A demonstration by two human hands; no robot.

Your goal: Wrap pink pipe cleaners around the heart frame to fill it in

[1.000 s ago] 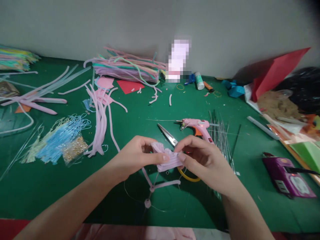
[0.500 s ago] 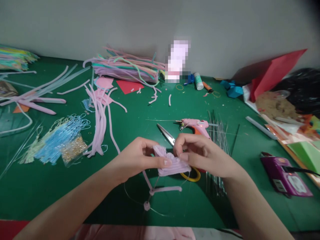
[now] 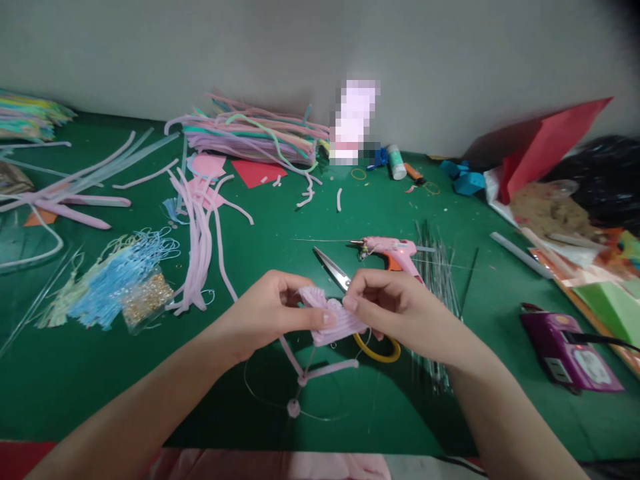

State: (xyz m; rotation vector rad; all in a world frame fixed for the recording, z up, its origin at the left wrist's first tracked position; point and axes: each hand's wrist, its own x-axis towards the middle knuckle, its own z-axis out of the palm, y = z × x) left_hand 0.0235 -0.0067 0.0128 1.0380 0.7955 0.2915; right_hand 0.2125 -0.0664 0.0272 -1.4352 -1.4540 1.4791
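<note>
Lilac piece [image 3: 345, 326] held over worktop [image 3: 297, 221], long axis roughly nine to three. Left hand [image 3: 267, 313], fingers clamped on it, piece toward three o'clock; right hand [image 3: 403, 310], equally near, fingers pinched on edge, piece toward eight.

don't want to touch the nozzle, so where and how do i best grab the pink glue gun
Probably take the pink glue gun by its handle, coming from the right: the nozzle points left, while the handle slants nearer, its lower end hidden behind the right hand.
</note>
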